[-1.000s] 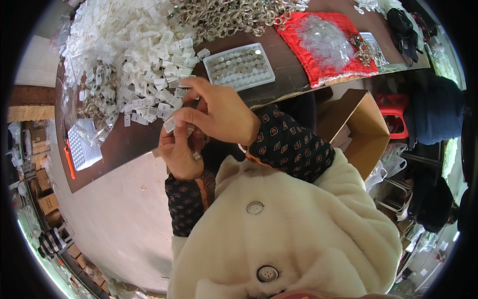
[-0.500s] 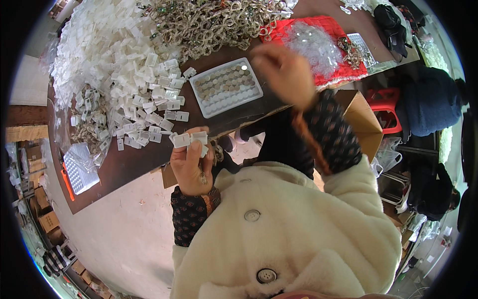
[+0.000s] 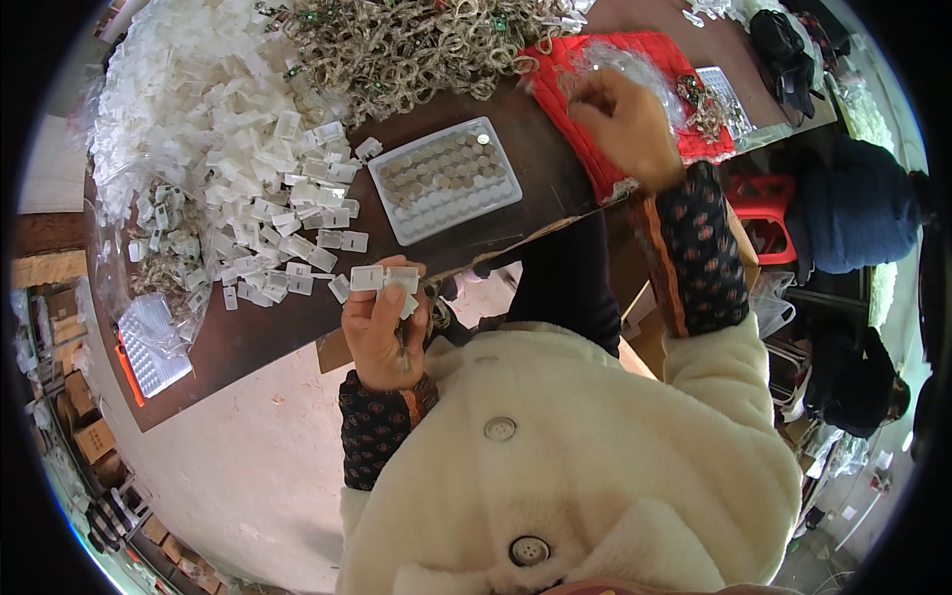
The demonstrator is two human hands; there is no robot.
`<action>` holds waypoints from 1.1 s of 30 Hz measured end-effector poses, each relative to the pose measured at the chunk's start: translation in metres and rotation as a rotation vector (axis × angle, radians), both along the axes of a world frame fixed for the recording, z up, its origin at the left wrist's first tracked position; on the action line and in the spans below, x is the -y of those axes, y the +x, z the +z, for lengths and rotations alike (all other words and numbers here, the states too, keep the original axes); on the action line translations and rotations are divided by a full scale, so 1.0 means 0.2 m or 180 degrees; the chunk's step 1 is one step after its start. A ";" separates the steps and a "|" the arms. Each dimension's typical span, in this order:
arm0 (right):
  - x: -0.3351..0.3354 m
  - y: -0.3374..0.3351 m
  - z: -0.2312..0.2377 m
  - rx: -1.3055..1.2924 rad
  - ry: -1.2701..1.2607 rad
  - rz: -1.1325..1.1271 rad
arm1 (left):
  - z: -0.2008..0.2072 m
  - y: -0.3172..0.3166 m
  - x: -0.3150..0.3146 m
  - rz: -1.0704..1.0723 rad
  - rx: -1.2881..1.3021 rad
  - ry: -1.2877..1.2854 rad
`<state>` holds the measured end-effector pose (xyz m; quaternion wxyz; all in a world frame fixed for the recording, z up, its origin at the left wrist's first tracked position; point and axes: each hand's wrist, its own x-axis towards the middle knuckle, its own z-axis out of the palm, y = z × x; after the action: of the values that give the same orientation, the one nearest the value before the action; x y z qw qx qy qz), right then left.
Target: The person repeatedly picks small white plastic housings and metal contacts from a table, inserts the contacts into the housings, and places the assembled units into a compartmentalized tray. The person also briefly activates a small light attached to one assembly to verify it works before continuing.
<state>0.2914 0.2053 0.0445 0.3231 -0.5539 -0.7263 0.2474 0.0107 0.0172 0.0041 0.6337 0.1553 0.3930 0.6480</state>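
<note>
White plastic pieces (image 3: 367,278) are being pinched by the left hand (image 3: 383,342), seemingly for steadiness, while at 2 o'clock from there the right hand (image 3: 631,129) is being held over red cloth (image 3: 563,117), its grip indiscernible.

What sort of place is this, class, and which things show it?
Probably a small workshop: a large heap of white plastic pieces, a tray of small discs, and cardboard boxes off to the left.

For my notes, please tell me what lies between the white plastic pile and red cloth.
In the head view, a white rectangular tray of round discs and a tangled metallic heap.
</note>
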 end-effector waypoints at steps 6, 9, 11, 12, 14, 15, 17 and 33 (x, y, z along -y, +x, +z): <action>0.32 -0.07 -0.10 0.0030 -0.0485 -0.0179 | -0.01 0.05 0.01 -0.0114 0.0044 0.0055; 0.34 -0.09 -0.09 0.0441 0.0361 -0.0168 | 0.00 0.05 0.01 -0.0129 0.0003 0.0091; 0.33 -0.11 -0.08 0.0616 0.0969 0.0138 | 0.01 0.05 0.01 -0.0155 -0.0012 0.0147; 0.30 -0.12 -0.08 0.0590 0.1175 0.0438 | 0.02 0.05 0.02 -0.0164 -0.0019 0.0179; 0.27 -0.13 -0.10 0.0546 0.1316 0.0784 | 0.02 0.06 0.02 -0.0151 -0.0034 0.0169; 0.27 -0.14 -0.11 0.0533 0.1247 0.0826 | 0.02 0.05 0.03 -0.0138 -0.0038 0.0177; 0.25 -0.15 -0.15 0.0442 0.1105 0.0926 | 0.02 0.05 0.03 -0.0134 -0.0066 0.0166; 0.65 -0.27 0.13 -0.2620 -0.2131 0.1567 | 0.18 0.19 0.05 -0.0487 -0.0820 0.0855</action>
<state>0.2371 0.0760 0.0705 0.3190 -0.2990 -0.5305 0.7262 0.0497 0.0065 0.0395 0.5991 0.3494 0.3679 0.6194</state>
